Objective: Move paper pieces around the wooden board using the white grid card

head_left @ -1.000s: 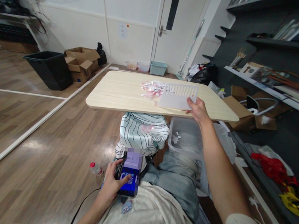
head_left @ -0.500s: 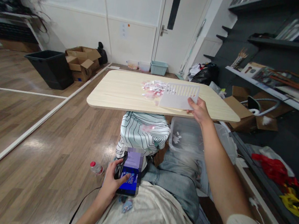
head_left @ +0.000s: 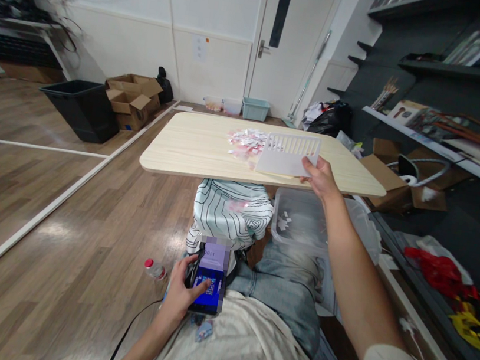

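In my left hand [head_left: 182, 288] is a smartphone [head_left: 205, 300] with a lit screen, held low over my lap, the thumb lying on the glass. My right hand [head_left: 321, 176] pinches the right side of a white plastic panel [head_left: 284, 162] with a row of slots along its top edge. That panel stands tilted at the near side of the pale wooden table [head_left: 182, 148]. Just left of it lies a heap of small white and pinkish pieces [head_left: 248, 140], too small to make out singly.
Below the table sits a clear plastic bin [head_left: 302, 212] with some white scraps. A patterned cloth [head_left: 231, 208] covers something under the table's front edge. A bottle with a red cap [head_left: 155, 269] lies on the floor at left. Dark shelves [head_left: 460, 74] line the right side.
My left thumb has shifted very slightly on the phone screen. The right hand and the slotted panel stay in place.
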Motion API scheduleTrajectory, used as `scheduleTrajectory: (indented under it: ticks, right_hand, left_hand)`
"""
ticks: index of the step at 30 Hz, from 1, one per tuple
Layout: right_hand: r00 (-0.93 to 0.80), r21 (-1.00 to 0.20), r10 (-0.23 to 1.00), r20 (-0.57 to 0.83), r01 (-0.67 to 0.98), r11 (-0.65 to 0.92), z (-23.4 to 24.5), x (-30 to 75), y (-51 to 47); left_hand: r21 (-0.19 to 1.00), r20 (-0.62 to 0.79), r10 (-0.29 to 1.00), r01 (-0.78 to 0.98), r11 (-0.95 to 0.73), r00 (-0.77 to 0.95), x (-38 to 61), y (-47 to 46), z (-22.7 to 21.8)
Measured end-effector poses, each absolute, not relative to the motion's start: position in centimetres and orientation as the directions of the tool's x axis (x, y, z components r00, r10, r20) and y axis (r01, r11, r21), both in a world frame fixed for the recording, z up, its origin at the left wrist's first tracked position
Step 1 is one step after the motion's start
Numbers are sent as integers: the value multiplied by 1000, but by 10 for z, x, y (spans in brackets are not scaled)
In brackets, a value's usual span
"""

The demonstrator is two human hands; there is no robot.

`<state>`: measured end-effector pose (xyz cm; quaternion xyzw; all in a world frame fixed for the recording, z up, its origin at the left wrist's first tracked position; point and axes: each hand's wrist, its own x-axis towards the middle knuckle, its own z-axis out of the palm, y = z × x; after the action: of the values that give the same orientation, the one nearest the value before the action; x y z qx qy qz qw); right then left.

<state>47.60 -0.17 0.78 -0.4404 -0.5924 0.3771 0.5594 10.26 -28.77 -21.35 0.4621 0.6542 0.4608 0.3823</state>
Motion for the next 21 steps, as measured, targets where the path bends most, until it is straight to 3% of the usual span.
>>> scheduleTrajectory:
  ticks: [13, 21]
  right_hand:
    - [22, -942, 947, 320, 119, 315, 8, 477, -2]
    - [39, -945, 950, 309, 126, 302, 10, 474, -5]
  left_hand:
    - [954, -40, 954, 272, 125, -298, 106, -290, -208]
    - [956, -285, 935, 7, 293, -211, 88, -279, -183]
